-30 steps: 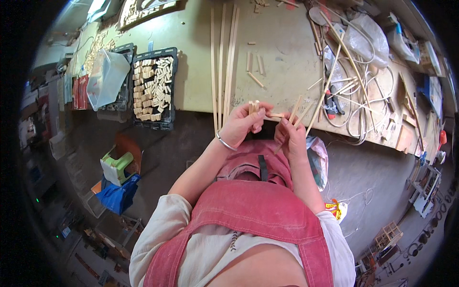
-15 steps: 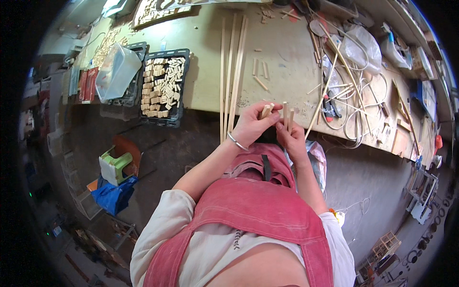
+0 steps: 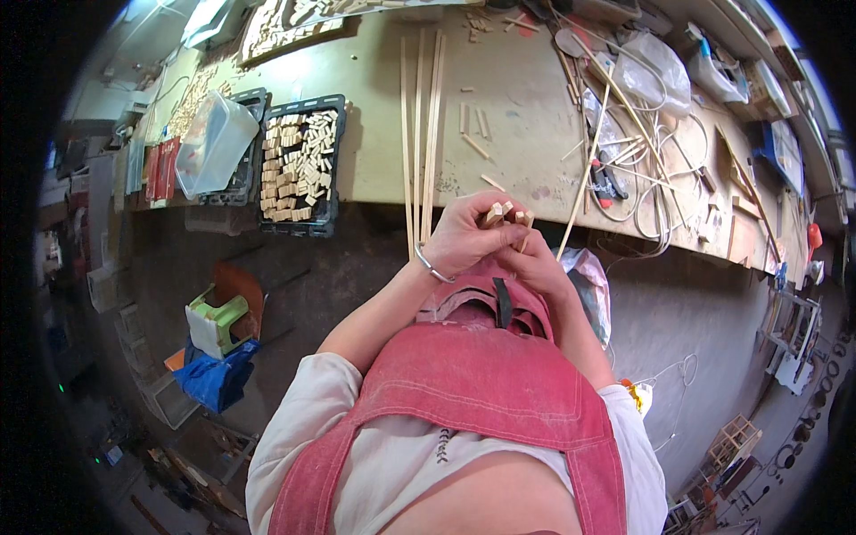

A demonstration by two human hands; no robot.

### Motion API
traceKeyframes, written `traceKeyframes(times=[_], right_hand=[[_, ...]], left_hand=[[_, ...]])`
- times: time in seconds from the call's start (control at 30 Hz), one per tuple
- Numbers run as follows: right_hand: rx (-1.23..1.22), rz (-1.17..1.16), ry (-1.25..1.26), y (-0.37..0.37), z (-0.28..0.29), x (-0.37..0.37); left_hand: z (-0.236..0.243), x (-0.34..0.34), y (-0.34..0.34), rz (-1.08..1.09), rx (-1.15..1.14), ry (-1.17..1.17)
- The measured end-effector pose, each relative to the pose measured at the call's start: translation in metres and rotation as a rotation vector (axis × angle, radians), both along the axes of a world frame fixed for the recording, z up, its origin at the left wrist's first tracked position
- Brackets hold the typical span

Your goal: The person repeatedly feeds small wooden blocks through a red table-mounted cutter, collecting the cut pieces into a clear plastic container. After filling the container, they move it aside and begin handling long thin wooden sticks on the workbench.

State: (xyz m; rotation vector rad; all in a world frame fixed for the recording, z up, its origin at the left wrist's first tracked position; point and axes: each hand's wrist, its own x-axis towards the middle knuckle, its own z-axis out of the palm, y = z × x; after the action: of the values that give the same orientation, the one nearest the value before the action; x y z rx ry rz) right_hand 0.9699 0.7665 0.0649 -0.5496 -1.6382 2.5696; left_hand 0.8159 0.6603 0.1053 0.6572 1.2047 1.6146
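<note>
Just past the bench's near edge, my left hand [image 3: 465,236] is closed around several short wooden sticks [image 3: 496,212], their pale square ends pointing up. A silver bangle circles that wrist. Tight against it, my right hand [image 3: 538,261] is closed on more short sticks [image 3: 524,219]; its fingertips are partly hidden behind the left hand. Another short stick [image 3: 492,183] lies on the bench right beyond my hands, and a few loose ones [image 3: 476,147] lie farther back. Left of my hands, long wooden strips [image 3: 419,134] stick out over the bench edge.
A black crate [image 3: 340,143] of small wooden blocks stands at the left of the workbench [image 3: 379,116], beside a clear plastic bin [image 3: 214,143]. Pliers [image 3: 608,183], tangled cable and thin strips lie at the right. A green stool [image 3: 223,312] stands on the floor to the left.
My right hand has moved in against my left, bringing the two bunches of sticks side by side. A short stick now shows on the bench just beyond my hands.
</note>
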Motion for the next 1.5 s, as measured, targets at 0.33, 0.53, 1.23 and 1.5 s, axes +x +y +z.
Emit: traceKeyframes(times=[0.33,0.53,1.23,1.5], right_hand=[[-0.596,-0.013,-0.192,-0.007,0.015,0.014],[-0.541,-0.023,-0.292,-0.017,0.022,0.013],[-0.187,-0.047,-0.419,-0.072,0.004,0.029],[0.62,-0.542,-0.563,0.039,-0.149,0.073]], left_hand=[[-0.073,-0.026,-0.015,0.345,-0.342,-0.669],[-0.101,-0.015,-0.025,0.383,-0.381,-0.856],[-0.103,0.016,-0.042,0.194,-0.434,-0.437],[-0.089,-0.01,-0.037,0.308,-0.485,-0.496]])
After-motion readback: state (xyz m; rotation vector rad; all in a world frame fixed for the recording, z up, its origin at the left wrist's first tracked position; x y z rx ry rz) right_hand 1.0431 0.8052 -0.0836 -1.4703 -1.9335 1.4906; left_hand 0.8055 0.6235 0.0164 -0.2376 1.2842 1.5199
